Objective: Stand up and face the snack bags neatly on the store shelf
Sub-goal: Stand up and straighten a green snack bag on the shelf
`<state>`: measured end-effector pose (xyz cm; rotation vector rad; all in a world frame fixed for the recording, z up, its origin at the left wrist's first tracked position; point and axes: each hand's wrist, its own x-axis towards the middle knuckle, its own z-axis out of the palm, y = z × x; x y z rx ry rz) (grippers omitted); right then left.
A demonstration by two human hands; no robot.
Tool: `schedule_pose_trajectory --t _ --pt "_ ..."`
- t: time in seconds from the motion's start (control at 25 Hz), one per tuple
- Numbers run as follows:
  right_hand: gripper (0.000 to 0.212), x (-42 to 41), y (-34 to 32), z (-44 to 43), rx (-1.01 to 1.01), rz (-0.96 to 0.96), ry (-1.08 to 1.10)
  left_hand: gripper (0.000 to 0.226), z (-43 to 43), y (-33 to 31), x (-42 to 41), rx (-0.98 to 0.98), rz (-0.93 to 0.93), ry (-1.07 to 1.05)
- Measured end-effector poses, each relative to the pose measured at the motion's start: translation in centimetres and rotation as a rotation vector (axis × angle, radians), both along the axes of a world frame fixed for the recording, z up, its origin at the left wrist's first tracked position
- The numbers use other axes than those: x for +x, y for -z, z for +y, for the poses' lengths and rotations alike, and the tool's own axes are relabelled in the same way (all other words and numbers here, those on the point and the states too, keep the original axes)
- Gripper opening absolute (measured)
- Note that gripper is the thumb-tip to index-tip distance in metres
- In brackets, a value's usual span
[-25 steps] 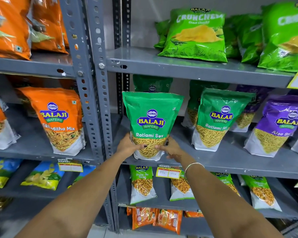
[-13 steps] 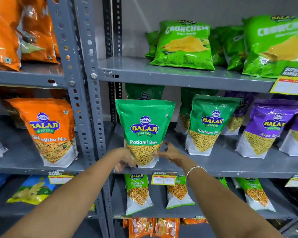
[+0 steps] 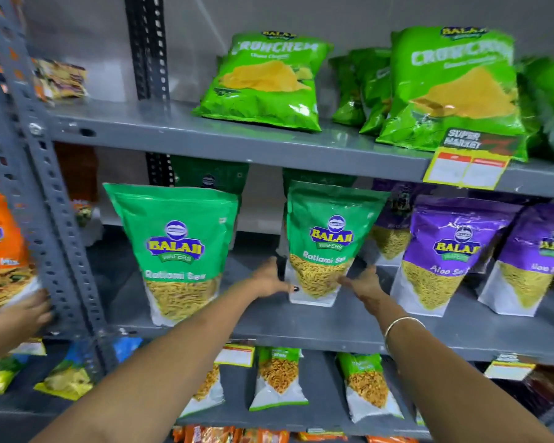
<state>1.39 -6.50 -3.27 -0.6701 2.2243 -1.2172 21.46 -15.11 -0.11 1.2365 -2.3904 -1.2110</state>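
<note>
Both hands have shifted right off the first Ratlami Sev bag (image 3: 176,251) | our left hand (image 3: 269,278) and right hand (image 3: 363,282) now flank the second Ratlami Sev bag (image 3: 328,241), upright on the middle shelf (image 3: 333,327) | left grip touching its lower edge, right grip open just beside.

Green Ratlami Sev bag (image 3: 328,241) with white base and yellow-on-purple logo; at its 3 o'clock, purple Aloo Sev bag (image 3: 448,254); at 12 o'clock, lime Crunchem bag (image 3: 266,81); grey shelf (image 3: 333,327).
</note>
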Motion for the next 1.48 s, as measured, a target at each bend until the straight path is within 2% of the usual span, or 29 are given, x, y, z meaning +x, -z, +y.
schedule_pose_trajectory --t 0.08,0.12,0.24,0.28,0.48,0.68,0.8,1.32,1.48 --pt "0.113 -2.2 0.0 -0.2 -0.121 -0.102 -0.087 0.087 -0.5 1.0 -2.7 0.048 0.144 -0.125" --pt "0.108 -2.8 -0.1 -0.3 -0.152 -0.147 -0.163 0.084 -1.0 1.6 -3.6 0.072 0.183 -0.18" --pt "0.07 -2.7 -0.5 -0.5 -0.164 -0.219 -0.401 0.069 -1.6 3.2 -5.2 0.098 0.189 -0.27" --pt "0.065 -2.7 -0.2 -0.7 -0.187 -0.222 -0.43 0.066 -1.5 3.5 -5.3 0.101 0.207 -0.301" --pt "0.078 -1.9 0.8 0.7 -0.233 -0.189 -0.359 0.066 0.4 3.5 -4.9 0.067 0.235 -0.356" --pt "0.076 -0.4 0.1 3.3 -0.181 -0.096 -0.349 0.062 2.5 3.0 -2.8 0.007 0.183 -0.347" --pt "0.078 0.6 -0.4 4.5 -0.165 -0.096 -0.338 0.057 4.0 2.6 -1.8 -0.012 0.195 -0.341" --pt "0.082 1.8 -1.5 6.1 -0.1 -0.104 -0.366 0.058 4.9 2.5 -0.6 -0.044 0.142 -0.28" --pt "0.08 1.6 -1.1 5.9 -0.113 -0.094 -0.357 0.064 4.8 2.6 -0.3 -0.008 0.061 -0.219"
